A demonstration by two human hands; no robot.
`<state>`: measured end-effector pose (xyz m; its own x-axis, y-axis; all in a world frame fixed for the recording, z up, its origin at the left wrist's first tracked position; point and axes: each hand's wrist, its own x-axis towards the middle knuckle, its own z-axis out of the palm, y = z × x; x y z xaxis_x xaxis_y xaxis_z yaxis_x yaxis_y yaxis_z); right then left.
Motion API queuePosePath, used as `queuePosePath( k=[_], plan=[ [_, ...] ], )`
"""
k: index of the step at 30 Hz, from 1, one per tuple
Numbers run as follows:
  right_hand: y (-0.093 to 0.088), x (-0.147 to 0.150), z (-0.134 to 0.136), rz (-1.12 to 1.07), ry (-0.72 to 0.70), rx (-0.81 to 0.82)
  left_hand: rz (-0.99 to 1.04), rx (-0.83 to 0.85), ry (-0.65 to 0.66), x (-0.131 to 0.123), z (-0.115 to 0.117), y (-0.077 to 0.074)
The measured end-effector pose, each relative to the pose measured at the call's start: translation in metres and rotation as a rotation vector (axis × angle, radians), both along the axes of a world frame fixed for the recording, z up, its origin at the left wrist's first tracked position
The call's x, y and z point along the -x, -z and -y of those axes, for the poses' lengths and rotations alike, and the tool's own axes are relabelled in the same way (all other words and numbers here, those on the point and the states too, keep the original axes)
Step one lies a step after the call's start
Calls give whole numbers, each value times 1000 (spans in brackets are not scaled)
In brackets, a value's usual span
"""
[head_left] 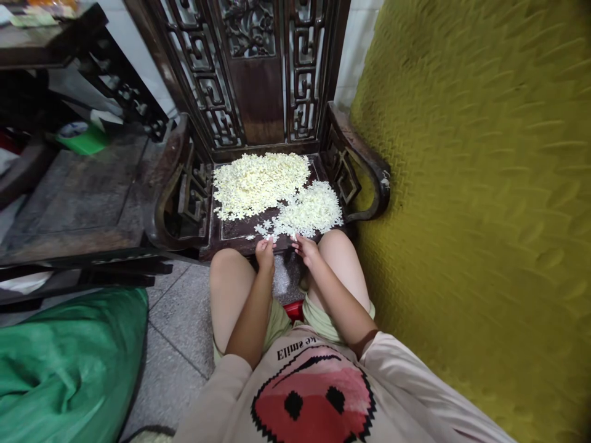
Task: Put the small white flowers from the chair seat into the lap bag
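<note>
Two heaps of small flower-shaped pieces lie on the seat of a dark carved wooden chair (235, 231). The larger, cream-yellow heap (258, 184) spreads at the back left; the smaller, whiter heap (311, 208) sits at the front right. At the seat's front edge my left hand (265, 253) is closed in a pinch, with a small white flower-shaped piece (270, 238) at its fingertips. My right hand (305, 248), a short way to the right, pinches another white flower-shaped piece (294, 237). A few loose pieces (264, 227) lie just beyond the hands.
Curved armrests (376, 178) flank the seat. On the right stands a tall yellow textured mat (471, 203). To the left is a wooden bench (83, 197) with a roll of green tape (83, 136). A green sack (69, 363) lies on the grey tiled floor (170, 351).
</note>
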<state>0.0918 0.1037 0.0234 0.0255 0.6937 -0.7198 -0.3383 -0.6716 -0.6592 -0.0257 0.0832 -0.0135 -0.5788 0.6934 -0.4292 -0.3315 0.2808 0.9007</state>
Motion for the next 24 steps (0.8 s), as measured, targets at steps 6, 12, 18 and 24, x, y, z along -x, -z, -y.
queuePosePath(
  k=[6,12,18,24],
  plan=[
    [-1,0,1,-23,-35,2,54,51,-111,-1,-7,5],
    [-6,1,2,7,-38,0,84,36,-86,-4,-3,0],
    [-6,4,2,33,-51,19,111,62,-42,-4,-3,-1],
    [-5,2,1,60,-78,36,110,-19,48,-6,2,-3]
  ],
)
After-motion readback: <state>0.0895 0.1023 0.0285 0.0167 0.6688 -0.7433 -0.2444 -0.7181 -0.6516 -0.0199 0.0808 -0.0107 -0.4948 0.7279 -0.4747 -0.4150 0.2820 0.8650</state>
